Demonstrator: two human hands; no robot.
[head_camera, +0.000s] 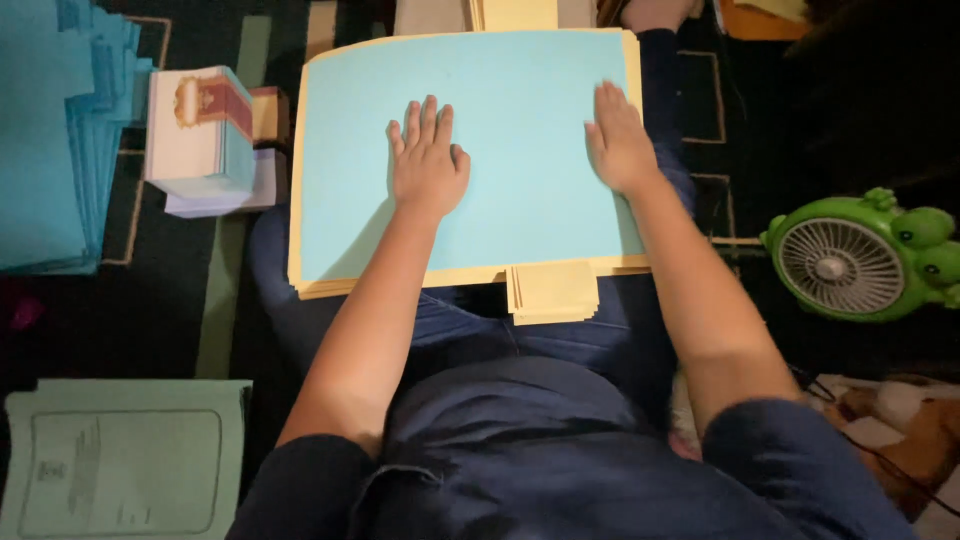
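A light blue sheet (500, 150) lies flat in the upper middle of the frame, on top of a stack of cream-yellow folders (310, 285) that rests across the person's lap. The left hand (428, 160) presses palm-down near the centre of the sheet, its fingers spread slightly and pointing toward the top of the frame; it grips nothing. The right hand (618, 140) lies flat too, at the right edge of the sheet, fingers together and extended, likewise holding nothing. A smaller bundle of cream tabs (553, 292) sticks out from under the lower edge of the folders, just above the blue jeans (500, 335). At the upper left of the frame a tall pile of blue paper (50, 140) fans out, and just right of it stands a thick block of white cards with a red and gold ornament (200, 125), set on a pale lilac pad (215, 205). At the lower left a pale green printed cover (125, 460) lies on the dark floor. At the right edge, well apart from the hands, stands a small green frog-shaped fan (855, 258).
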